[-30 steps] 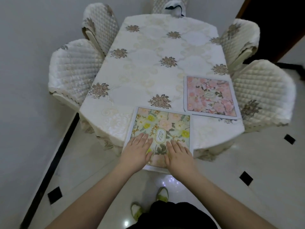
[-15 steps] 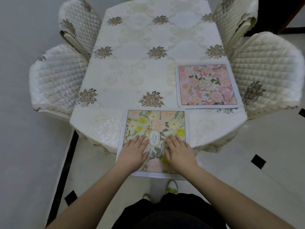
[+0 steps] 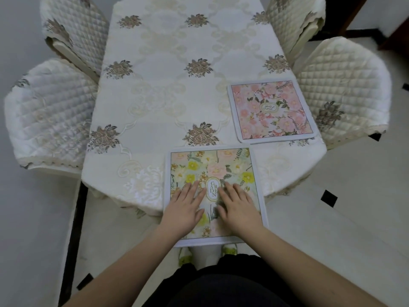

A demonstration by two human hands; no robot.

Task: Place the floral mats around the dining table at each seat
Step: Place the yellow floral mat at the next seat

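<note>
- Head view: the desk (image 3: 177,103) runs away from the camera and carries a cream cloth with brown flower motifs.
- Yellow mat (image 3: 212,169): square, pale green ground with yellow and pink flowers, an oval label reading "GARDEN" at its centre. It lies at the near end of the desk. Its near edge projects past the desk edge, above the floor (image 3: 332,229).
- Left hand (image 3: 184,210): open, palm down, fingers extended and flat on the yellow mat, just left of the label. It grips nothing.
- Right hand (image 3: 238,208): open, palm down, fingers extended and flat on the yellow mat, just right of the label. It grips nothing.
- The two hands lie side by side, close but apart, with the label between the fingertips.
- Pink mat (image 3: 274,110): square, pink flowers, small oval label at centre. It lies flat at the right edge of the desk, in front of the near right chair (image 3: 345,89). It is apart from the yellow mat and from both hands.
- Far right chair (image 3: 292,21): no mat in front of it.
- Near left chair (image 3: 48,114) and far left chair (image 3: 77,32): quilted cream covers, no mat on the desk in front of either.
- The person's dark clothing and green footwear (image 3: 184,258) show below the yellow mat.
</note>
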